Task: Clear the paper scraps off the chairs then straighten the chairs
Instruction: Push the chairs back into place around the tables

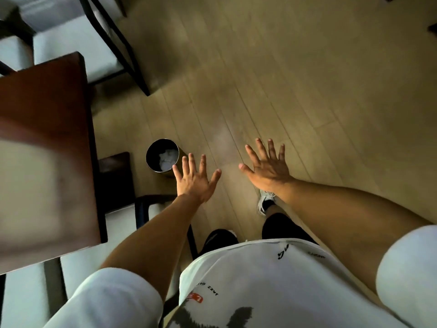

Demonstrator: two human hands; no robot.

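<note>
Both my hands are stretched out over the wooden floor, palms down, fingers spread, holding nothing. My left hand [195,177] hovers just right of a small round bin [151,152] that has white crumpled paper scraps [168,158] inside. My right hand [268,165] is further right over bare floor. A chair with a pale seat and dark frame [78,43] stands at the upper left. Another pale-seated chair [123,223] sits under my left forearm, beside the table. I see no scraps on either seat.
A dark red-brown table [45,129] fills the left side, its corner near the bin. A dark stool or chair part [115,181] stands between table and bin. My feet [266,202] are on the floor below my hands. Light plank floor [283,79] stretches ahead and to the right.
</note>
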